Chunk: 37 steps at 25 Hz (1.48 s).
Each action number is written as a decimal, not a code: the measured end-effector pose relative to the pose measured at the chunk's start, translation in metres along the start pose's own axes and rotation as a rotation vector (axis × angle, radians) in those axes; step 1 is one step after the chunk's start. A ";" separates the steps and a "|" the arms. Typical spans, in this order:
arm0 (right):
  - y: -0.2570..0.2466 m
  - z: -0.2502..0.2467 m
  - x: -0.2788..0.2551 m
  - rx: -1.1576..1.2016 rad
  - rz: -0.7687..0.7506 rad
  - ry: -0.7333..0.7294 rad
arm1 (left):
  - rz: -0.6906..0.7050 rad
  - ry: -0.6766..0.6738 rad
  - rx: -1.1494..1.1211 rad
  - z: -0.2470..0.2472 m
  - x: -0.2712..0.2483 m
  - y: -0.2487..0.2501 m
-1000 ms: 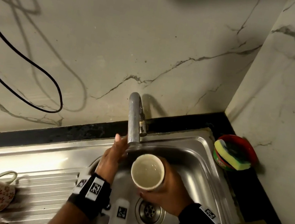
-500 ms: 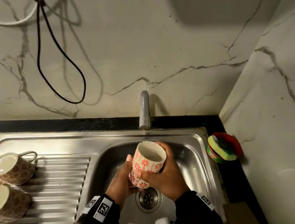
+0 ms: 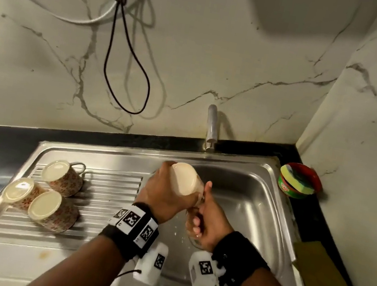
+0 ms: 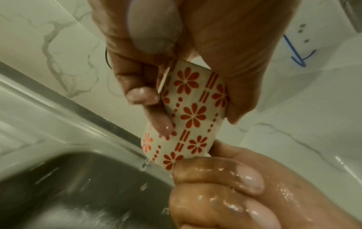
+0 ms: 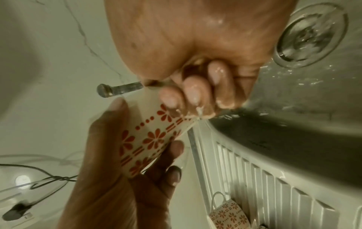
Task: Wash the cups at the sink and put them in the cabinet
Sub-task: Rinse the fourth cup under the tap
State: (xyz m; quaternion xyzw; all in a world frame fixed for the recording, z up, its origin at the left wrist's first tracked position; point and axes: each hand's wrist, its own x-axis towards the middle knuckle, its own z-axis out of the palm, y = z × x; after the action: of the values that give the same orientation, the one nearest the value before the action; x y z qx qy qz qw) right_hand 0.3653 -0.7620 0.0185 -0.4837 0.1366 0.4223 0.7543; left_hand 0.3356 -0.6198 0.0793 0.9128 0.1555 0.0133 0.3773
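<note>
A cream cup with red flowers (image 3: pixel 183 179) hangs tilted, base up, over the left edge of the sink basin (image 3: pixel 247 203). My left hand (image 3: pixel 163 196) grips its body from the left; the left wrist view shows fingers and thumb wrapped round the cup (image 4: pixel 192 114). My right hand (image 3: pixel 208 222) sits just below, wet fingers curled at the cup's lower, open end. In the right wrist view the cup (image 5: pixel 150 137) drips water. Three more flowered cups (image 3: pixel 61 177) (image 3: pixel 20 192) (image 3: pixel 49 209) lie on the drainboard at the left.
The tap (image 3: pixel 211 126) stands behind the basin, the drain (image 5: pixel 311 35) at its bottom. A red bowl with a sponge (image 3: pixel 299 181) sits in the back right corner. A yellow cloth (image 3: pixel 325 275) lies on the right counter. Cables (image 3: pixel 122 55) hang on the marble wall.
The cup was upright under the tap in my right hand, with my left hand at the tap. Now it is turned base up, shifted left, and both hands hold it.
</note>
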 end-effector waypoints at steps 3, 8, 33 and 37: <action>-0.002 0.012 -0.014 0.148 -0.054 -0.165 | 0.134 0.079 -0.045 -0.016 -0.011 -0.004; 0.040 0.048 0.014 -0.486 -0.061 0.139 | 0.016 -0.135 0.245 -0.039 -0.014 -0.052; 0.202 0.326 0.085 -1.418 -0.759 -0.191 | -0.036 -0.053 0.179 -0.248 -0.081 -0.363; 0.207 0.327 0.097 -1.436 -0.691 -0.188 | -0.101 -0.132 0.243 -0.237 -0.074 -0.377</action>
State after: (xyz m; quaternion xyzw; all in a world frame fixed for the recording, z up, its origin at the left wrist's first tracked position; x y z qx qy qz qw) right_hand 0.1989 -0.4003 -0.0067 -0.8282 -0.3901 0.1886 0.3555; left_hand 0.1280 -0.2278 -0.0056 0.9417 0.1765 -0.0845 0.2737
